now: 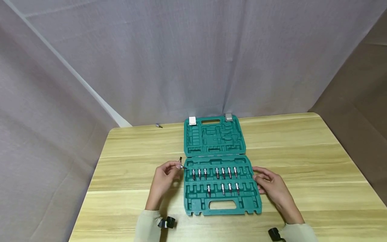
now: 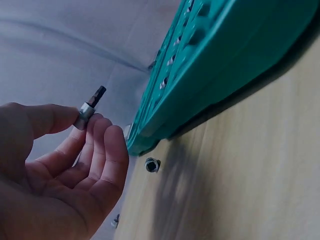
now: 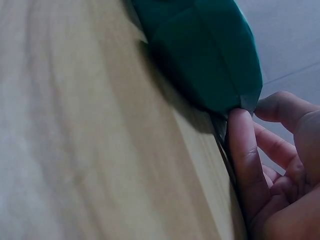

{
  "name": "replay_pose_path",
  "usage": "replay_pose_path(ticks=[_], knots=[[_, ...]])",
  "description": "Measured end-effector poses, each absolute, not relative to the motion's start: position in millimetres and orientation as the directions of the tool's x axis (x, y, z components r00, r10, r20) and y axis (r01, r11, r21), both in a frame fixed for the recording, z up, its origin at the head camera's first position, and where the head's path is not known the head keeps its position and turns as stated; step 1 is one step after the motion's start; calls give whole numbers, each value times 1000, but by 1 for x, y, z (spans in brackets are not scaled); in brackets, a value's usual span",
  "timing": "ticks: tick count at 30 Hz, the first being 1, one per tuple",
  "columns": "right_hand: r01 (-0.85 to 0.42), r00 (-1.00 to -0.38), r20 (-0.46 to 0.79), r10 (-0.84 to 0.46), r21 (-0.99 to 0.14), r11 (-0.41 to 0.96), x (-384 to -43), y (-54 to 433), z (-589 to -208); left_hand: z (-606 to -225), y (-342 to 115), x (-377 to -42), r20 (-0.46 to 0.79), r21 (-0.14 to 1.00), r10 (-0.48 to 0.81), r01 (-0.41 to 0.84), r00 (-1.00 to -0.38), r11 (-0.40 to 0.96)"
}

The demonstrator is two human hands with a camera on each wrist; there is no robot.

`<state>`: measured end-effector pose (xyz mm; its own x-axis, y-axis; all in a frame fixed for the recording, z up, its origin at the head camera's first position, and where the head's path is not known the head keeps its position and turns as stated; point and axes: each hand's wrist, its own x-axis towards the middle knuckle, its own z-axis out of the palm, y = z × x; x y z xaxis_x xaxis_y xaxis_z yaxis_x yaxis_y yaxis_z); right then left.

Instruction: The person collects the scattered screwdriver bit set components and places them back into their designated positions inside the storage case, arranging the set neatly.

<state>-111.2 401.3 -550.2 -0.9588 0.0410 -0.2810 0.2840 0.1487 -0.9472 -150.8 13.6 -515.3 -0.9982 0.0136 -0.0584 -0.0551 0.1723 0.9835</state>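
Note:
My left hand [image 1: 164, 176] pinches a bit socket [image 2: 86, 114] between thumb and fingers, its dark tip pointing away from the palm. That hand is at the left edge of the green tool case [image 1: 222, 212], which lies open on the table. Several bit sockets [image 1: 223, 173] sit in two rows in the case's near half; some slots hold none. At the case's right side, my right hand [image 1: 273, 188] grips the edge, thumb on the rim and fingers against the side wall [image 3: 210, 60]. Another bit socket [image 1: 180, 159] lies beside the case, just beyond my left hand.
A further loose bit socket [image 1: 158, 125] lies at the table's back edge, left of the case. The raised lid [image 1: 243, 143] has two metal latches [image 1: 192, 120] at its far edge. Curtains [image 1: 181, 67] enclose the wooden table [image 1: 302, 151] behind and at the sides.

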Motion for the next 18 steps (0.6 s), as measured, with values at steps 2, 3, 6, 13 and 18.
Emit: replay_pose_path(ticks=[2,3,6,13,18], knots=[[286,-958,-283,44,-946,151,-111,401,-551,-516,16,-148,-61,982,43,-52,-997,181],[287,-958,-284,47,-946,152,-111,401,-551,-516,17,-147,-64,981,55,-52,-996,186],[288,-958,-284,48,-946,152,-112,401,-552,-517,20,-142,-69,977,96,-49,-993,206],[278,-961,-274,43,-949,148,-111,401,-552,-518,29,-134,-61,946,205,9,-977,324],[277,-961,-273,49,-949,149,-110,401,-551,-518,39,-129,-69,915,266,45,-962,401]])
